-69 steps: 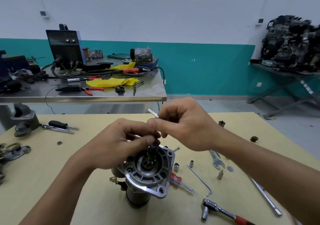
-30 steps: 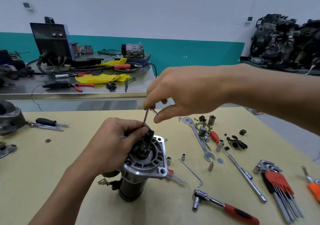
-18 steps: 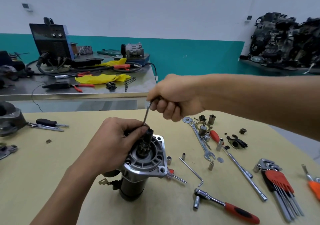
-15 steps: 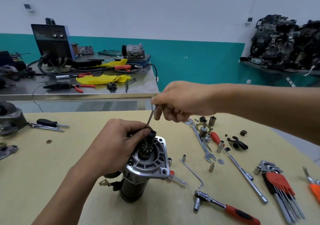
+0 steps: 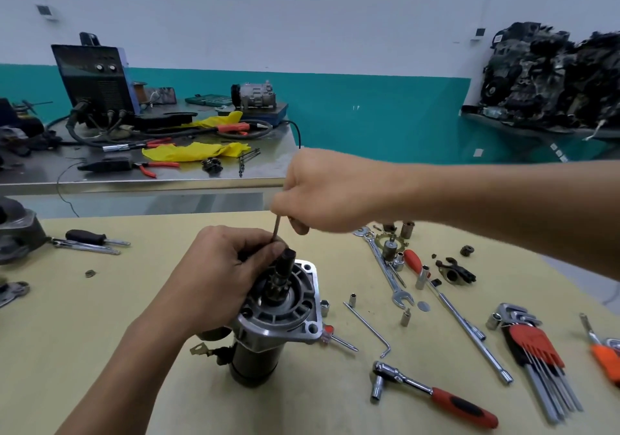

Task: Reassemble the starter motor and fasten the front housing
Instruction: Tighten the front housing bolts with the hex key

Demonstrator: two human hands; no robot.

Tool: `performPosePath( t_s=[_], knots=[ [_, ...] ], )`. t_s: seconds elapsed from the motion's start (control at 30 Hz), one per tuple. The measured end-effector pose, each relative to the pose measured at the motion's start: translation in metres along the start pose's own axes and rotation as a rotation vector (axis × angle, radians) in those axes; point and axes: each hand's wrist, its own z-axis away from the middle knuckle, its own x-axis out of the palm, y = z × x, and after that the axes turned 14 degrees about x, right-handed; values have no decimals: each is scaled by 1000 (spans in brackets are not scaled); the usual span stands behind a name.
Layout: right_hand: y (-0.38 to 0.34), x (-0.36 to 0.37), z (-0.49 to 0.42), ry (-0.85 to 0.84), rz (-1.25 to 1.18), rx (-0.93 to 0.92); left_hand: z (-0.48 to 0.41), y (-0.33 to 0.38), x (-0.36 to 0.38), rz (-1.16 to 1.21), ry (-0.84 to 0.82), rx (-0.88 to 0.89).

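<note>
On a yellow workbench [image 5: 100,317], a starter motor [image 5: 258,360] stands on end at six o'clock in the view. Its silver front housing [image 5: 285,317] is uppermost and the dark pinion [image 5: 285,263] pokes out of the top. The person's left hand [image 5: 221,277] comes in from seven o'clock and is wrapped tight round the housing's upper edge, fingers curled right beside the pinion. The right hand [image 5: 322,196], reaching across from three o'clock, is balled into a fist round the top of a thin metal key [image 5: 277,228]. The key runs down at twelve o'clock from the motor, and its tip is hidden behind the left fingers, so whether it sits in a fastener cannot be told.

Loose tools lie well apart from the motor: a spanner [image 5: 385,267] at two o'clock, a red hex-key set [image 5: 536,350] at three and a ratchet [image 5: 432,392] at four.

The job looks to be at the fastening stage. The chief hazard is a key only partly seated: turned hard, it could slip out and round the screw's socket or jab the fingers crowded round it. The motor balances on a narrow base, so sideways force from the right hand could topple it if the left grip eases. A screw driven with the housing not flush risks cross-threading.
</note>
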Motion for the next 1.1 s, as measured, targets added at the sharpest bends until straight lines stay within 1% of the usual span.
performPosePath(
  t_s=[0.2, 0.27, 0.33, 0.37, 0.4, 0.43, 0.47, 0.5, 0.53, 0.57, 0.6, 0.63, 0.7, 0.73, 0.77, 0.83, 0.87, 0.9, 1.0, 1.07, 1.1],
  knots=[
    [9, -36, 5, -64, 228, -324, 0, 0, -2, 9, -22, 2],
    [5, -30, 2, -6, 278, -404, -1, 0, -2, -2, -27, -6],
    [3, -20, -7, 104, 257, -403, -1, 0, -2, -13, -26, -9],
    [1, -13, -10, 150, 237, -361, -1, 1, -1, -9, -26, -7],
    [1, -6, -13, 156, 185, -269, 0, 1, -1, 1, -26, -7],
    [2, -2, -16, 115, 93, -138, 0, 2, -1, 11, -23, -9],
    [4, 1, -18, 14, -75, 26, 0, 2, -1, 15, -19, -9],
    [7, 3, -19, -120, -316, 182, 0, 1, -1, 11, -18, -4],
    [12, 3, -21, -252, -533, 302, 0, 1, -1, 0, -20, 5],
    [19, 3, -22, -359, -680, 362, 0, 1, -2, -14, -23, 15],
    [26, 3, -19, -431, -729, 368, 0, 1, -2, -26, -28, 20],
    [33, 3, -16, -478, -712, 348, 0, 1, -2, -33, -33, 21],
    [40, 5, -8, -510, -650, 240, -1, 0, -2, -38, -42, 17],
    [42, 4, -5, -470, -608, 177, -1, 0, -2, -36, -46, 17],
    [43, 0, -5, -372, -524, 95, -1, 0, -3, -31, -48, 18],
    [37, -11, -5, -121, -275, -92, -1, -1, -3, -24, -54, 16],
    [33, -17, -4, -49, -195, -166, -1, -1, -3, -26, -60, 11],
    [29, -21, -3, -18, -137, -214, -1, -1, -2, -29, -65, 4],
    [15, -17, -1, 66, -98, -306, 0, 0, -2, -32, -64, -15],
    [8, -8, -2, 123, -145, -308, 0, 3, -1, -14, -51, -11],
    [6, -6, -4, 125, -194, -284, 0, 3, 0, 5, -37, -13]
  ],
)
